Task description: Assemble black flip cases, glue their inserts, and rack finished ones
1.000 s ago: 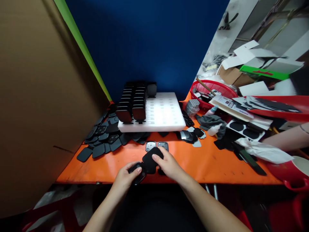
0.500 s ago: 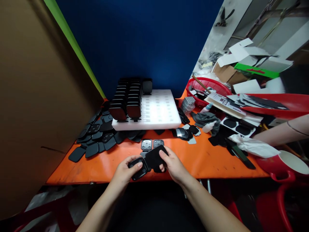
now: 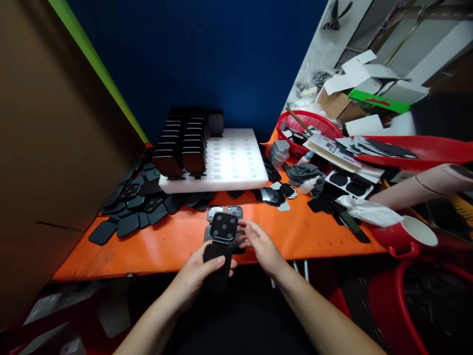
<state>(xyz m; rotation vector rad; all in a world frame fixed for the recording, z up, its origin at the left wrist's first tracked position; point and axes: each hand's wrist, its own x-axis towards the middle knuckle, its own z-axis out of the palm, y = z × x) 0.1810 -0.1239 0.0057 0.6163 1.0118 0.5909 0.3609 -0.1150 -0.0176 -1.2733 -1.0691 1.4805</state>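
Two hands meet at the near edge of an orange table [image 3: 148, 249], with orange surface showing on both sides and a white foam tray [image 3: 240, 170] behind. The left hand [image 3: 201, 272] clasps a black hinged plastic case [image 3: 223, 228], its lid upright. The right hand [image 3: 260, 244], fingers loosely spread, apparently touches the lid's side.

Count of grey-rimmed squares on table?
2, side by side on the orange table: left square, right square, just behind the held black case. Others may be hidden under it.
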